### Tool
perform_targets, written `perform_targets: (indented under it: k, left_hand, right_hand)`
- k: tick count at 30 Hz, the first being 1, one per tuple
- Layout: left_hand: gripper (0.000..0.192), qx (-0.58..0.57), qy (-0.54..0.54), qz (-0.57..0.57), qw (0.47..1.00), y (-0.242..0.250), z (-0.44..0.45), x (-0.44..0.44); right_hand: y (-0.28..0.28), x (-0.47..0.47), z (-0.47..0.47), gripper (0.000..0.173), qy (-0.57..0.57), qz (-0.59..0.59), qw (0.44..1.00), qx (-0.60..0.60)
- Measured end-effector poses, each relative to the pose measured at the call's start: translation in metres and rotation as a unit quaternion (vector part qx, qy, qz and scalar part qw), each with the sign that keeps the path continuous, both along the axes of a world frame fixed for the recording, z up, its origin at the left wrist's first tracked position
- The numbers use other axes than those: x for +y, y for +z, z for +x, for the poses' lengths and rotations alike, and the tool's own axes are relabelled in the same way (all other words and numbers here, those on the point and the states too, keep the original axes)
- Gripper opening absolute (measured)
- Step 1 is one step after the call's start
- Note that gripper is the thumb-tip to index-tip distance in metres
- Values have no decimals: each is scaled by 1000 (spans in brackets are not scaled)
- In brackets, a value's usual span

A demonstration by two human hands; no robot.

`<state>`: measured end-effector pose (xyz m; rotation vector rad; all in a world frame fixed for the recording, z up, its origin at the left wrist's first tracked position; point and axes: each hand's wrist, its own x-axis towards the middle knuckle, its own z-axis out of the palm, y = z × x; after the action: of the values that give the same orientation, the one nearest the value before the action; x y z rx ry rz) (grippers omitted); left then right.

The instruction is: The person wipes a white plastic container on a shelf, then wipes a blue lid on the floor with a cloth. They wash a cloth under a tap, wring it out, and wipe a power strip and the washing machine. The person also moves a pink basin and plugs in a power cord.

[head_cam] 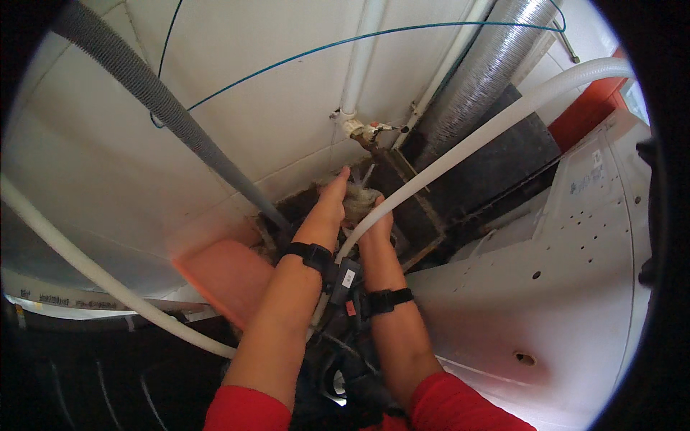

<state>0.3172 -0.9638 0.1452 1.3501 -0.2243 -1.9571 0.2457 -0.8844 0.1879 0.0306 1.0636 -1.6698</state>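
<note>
Both arms reach down into a dark gap by the wall. A greyish, matted fibrous clump (360, 202) lies between my two hands. My left hand (337, 194) is at the clump's left side, with its palm edge turned up and the fingertips partly hidden. My right hand (380, 218) lies against the clump's right side, partly covered by a pale flexible hose (420, 180); its finger positions are hard to make out. Just above the hands, a valve (372, 129) joins a white vertical pipe (364, 59).
A grey corrugated hose (183, 118) slants down on the left, beside an orange panel (232, 275). A silver foil duct (480, 70) stands at upper right. A perforated white appliance panel (539, 280) fills the right side. A thin blue-green cable (323, 47) crosses above.
</note>
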Motion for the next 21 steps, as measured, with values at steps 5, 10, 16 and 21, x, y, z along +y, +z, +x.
perform_targets:
  k: [5,10,16,21]
  left_hand:
    - [61,-151,42,-42,987,-11,-12,-2]
    - [61,-105,-31,-39,993,44,-12,27]
    - [59,-238,-49,-122,962,40,-20,36]
    - [54,-358,-102,-191,908,25,-18,25]
  right_hand:
    - [8,7,9,31,19,-25,990,141]
    - [6,5,6,35,99,42,958,267]
    - [-17,8,-2,30,74,-9,980,187]
    - [-36,-4,-8,30,66,-9,991,118]
